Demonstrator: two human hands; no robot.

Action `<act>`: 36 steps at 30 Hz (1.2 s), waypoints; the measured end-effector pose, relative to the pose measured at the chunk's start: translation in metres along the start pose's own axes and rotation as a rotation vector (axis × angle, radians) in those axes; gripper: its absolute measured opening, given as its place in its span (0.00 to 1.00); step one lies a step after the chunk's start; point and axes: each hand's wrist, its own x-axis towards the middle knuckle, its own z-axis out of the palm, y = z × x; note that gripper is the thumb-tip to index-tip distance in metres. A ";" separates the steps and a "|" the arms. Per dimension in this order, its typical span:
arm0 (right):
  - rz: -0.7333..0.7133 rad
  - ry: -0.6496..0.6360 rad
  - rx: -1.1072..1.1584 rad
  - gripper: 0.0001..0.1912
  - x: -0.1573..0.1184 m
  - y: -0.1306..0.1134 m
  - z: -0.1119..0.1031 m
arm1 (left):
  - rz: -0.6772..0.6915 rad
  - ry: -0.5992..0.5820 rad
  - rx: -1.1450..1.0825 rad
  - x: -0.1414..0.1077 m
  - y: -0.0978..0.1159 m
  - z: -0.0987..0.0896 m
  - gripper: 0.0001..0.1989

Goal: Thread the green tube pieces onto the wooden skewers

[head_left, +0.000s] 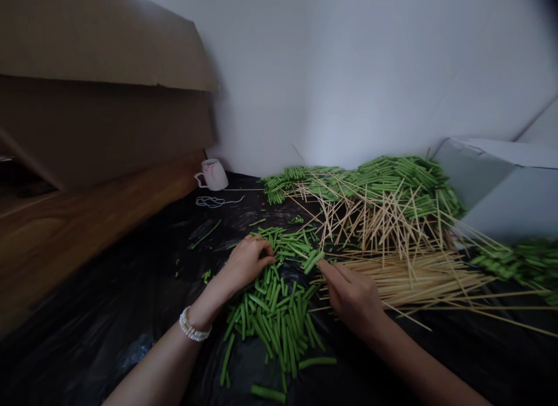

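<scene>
In the head view, my right hand [355, 295] is closed in a pinch on a thin wooden skewer, whose bare end sticks out behind the hand. A few short green stalk pieces [313, 260] sit side by side at its front end, by my fingertips. My left hand [249, 259], with a white beaded bracelet [192, 327] at the wrist, reaches into a loose pile of cut green stalks [279, 324]. Its thumb and fingers curl together; what lies between the tips is hidden. The stalks look like green beans or garlic scapes.
Bare wooden skewers [418, 278] lie to the right. Behind them, filled skewers [396, 179] are heaped against the wall. A white mug [213, 174] and tangled string [211, 202] lie at back left. A cardboard box [104, 121] stands left, a pale box [501, 185] right. Black plastic sheeting [143, 284] lies underneath.
</scene>
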 end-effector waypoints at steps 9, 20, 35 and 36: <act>-0.006 -0.008 0.018 0.18 0.000 -0.002 0.002 | 0.022 0.065 0.067 -0.001 0.000 0.011 0.04; -0.007 0.009 0.020 0.18 0.001 -0.003 -0.001 | -0.099 0.176 -0.948 0.003 0.013 0.011 0.14; 0.012 -0.011 -0.004 0.19 0.002 -0.004 -0.003 | -0.195 0.003 -1.288 -0.003 0.029 0.017 0.15; 0.011 -0.009 -0.005 0.19 0.002 -0.004 -0.003 | -0.199 0.003 -1.287 -0.003 0.029 0.017 0.15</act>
